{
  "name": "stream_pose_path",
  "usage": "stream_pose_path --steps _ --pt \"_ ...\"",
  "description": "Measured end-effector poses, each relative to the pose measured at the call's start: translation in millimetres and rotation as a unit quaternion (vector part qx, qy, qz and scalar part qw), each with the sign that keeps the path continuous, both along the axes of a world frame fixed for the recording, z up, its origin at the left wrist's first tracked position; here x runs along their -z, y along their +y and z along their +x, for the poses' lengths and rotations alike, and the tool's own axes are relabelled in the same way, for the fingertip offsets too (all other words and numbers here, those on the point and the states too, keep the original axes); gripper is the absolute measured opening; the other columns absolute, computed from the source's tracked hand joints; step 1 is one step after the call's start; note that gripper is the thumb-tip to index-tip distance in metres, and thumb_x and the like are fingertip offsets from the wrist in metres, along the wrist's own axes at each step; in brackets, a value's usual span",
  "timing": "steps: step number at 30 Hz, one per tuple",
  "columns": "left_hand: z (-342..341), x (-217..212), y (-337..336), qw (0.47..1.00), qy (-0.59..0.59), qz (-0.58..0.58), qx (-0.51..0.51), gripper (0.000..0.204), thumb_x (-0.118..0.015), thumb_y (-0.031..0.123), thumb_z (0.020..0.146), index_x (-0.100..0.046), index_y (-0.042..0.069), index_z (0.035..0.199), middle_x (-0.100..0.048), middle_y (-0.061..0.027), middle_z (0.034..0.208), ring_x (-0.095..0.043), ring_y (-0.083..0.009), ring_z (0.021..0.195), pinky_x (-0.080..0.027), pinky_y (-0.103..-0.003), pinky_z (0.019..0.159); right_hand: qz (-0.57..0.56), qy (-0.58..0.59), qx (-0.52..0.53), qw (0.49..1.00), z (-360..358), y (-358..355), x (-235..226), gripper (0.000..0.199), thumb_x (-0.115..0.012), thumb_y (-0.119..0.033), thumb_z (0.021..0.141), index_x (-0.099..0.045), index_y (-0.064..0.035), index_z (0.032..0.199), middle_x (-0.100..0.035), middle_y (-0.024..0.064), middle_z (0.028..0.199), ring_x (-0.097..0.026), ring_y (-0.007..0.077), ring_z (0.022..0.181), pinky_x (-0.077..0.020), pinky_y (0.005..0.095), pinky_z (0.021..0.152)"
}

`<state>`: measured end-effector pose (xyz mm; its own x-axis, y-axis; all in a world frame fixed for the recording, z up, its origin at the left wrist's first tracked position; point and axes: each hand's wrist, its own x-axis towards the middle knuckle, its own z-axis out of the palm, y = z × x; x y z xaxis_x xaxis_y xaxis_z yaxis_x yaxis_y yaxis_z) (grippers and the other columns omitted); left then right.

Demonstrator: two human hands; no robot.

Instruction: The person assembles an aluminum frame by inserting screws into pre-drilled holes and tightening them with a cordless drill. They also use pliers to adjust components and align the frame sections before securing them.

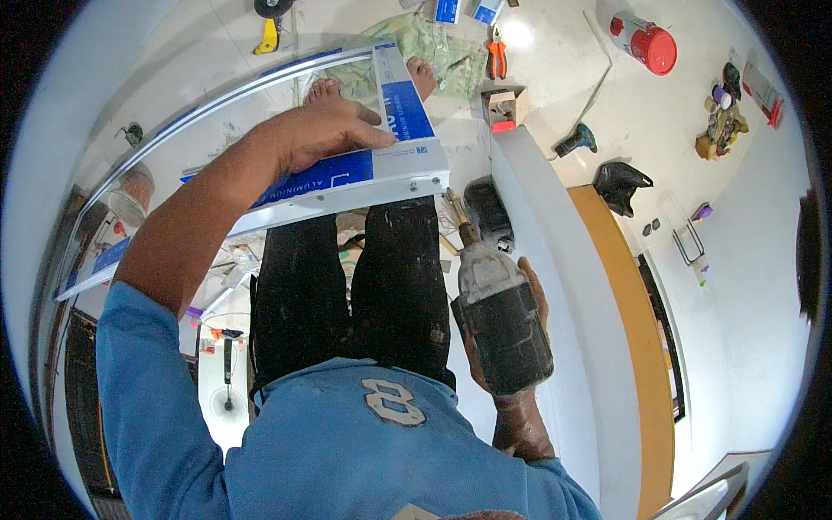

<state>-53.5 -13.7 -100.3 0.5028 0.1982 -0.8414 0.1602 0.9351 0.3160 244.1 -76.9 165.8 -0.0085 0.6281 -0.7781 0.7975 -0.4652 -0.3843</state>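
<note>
My left hand point(325, 130) lies flat on top of an aluminium frame point(347, 186) near its corner, pressing on the blue protective film. My right hand point(520, 312) grips a dark cordless drill point(498, 316), its bit pointing up toward the screws at the frame's corner point(431, 180). The bit's tip sits just below and right of that corner, a little apart from it. My legs in dark trousers and my bare feet show under the frame.
A white ledge point(542, 225) with an orange-brown panel point(628, 295) runs along my right. On the floor lie orange pliers point(496, 56), a red-lidded container point(646, 42), a teal drill point(575, 140), a black bag point(620, 182) and a yellow tool point(269, 36).
</note>
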Motion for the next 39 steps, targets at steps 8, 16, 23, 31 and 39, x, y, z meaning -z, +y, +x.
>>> stream_pose_path --steps 8,16,23,31,39 --pt "-5 -7 12 0.996 -0.086 -0.021 0.008 0.094 -0.077 0.051 0.095 -0.050 -0.014 0.156 -0.025 -0.0364 0.164 -0.036 -0.0352 0.152 -0.034 -0.040 0.125 -0.050 0.026 0.053 0.997 -8 6 4 0.108 -0.092 -0.017 0.086 -0.028 -0.0009 0.172 -0.047 0.0230 0.168 -0.055 0.0310 0.153 -0.0464 0.0447 0.129" --pt "-3 -12 14 0.994 -0.074 -0.072 -0.043 0.067 -0.082 0.030 0.099 -0.060 0.002 0.155 -0.076 -0.0211 0.134 -0.076 -0.0228 0.116 -0.060 -0.036 0.105 -0.067 0.005 0.044 0.997 -16 10 6 0.109 -0.090 -0.011 0.088 -0.021 -0.0024 0.173 -0.049 0.0236 0.164 -0.055 0.0335 0.151 -0.0469 0.0464 0.128" --pt "-2 -7 12 0.988 -0.099 -0.092 -0.075 0.068 -0.082 0.027 0.098 -0.059 0.002 0.157 -0.076 -0.0207 0.134 -0.076 -0.0233 0.117 -0.062 -0.035 0.103 -0.071 -0.003 0.022 0.997 -27 22 3 0.109 -0.090 -0.014 0.089 -0.023 -0.0038 0.174 -0.053 0.0221 0.164 -0.061 0.0325 0.146 -0.0503 0.0444 0.125" --pt "1 -9 12 0.989 -0.078 -0.101 -0.075 0.069 -0.083 0.027 0.097 -0.059 -0.004 0.154 -0.076 -0.0235 0.132 -0.078 -0.0252 0.113 -0.063 -0.035 0.100 -0.081 -0.021 0.022 0.996 -26 29 -4 0.102 -0.089 -0.017 0.090 -0.030 -0.0043 0.173 -0.054 0.0216 0.165 -0.063 0.0309 0.146 -0.0513 0.0438 0.124" --pt "-1 -9 12 0.988 -0.091 -0.101 -0.072 0.069 -0.084 0.028 0.097 -0.060 -0.004 0.154 -0.076 -0.0238 0.132 -0.078 -0.0259 0.113 -0.063 -0.035 0.100 -0.069 0.004 0.011 0.998 -21 19 -1 0.103 -0.088 -0.018 0.091 -0.027 -0.0030 0.173 -0.053 0.0229 0.163 -0.060 0.0318 0.148 -0.0497 0.0444 0.126"
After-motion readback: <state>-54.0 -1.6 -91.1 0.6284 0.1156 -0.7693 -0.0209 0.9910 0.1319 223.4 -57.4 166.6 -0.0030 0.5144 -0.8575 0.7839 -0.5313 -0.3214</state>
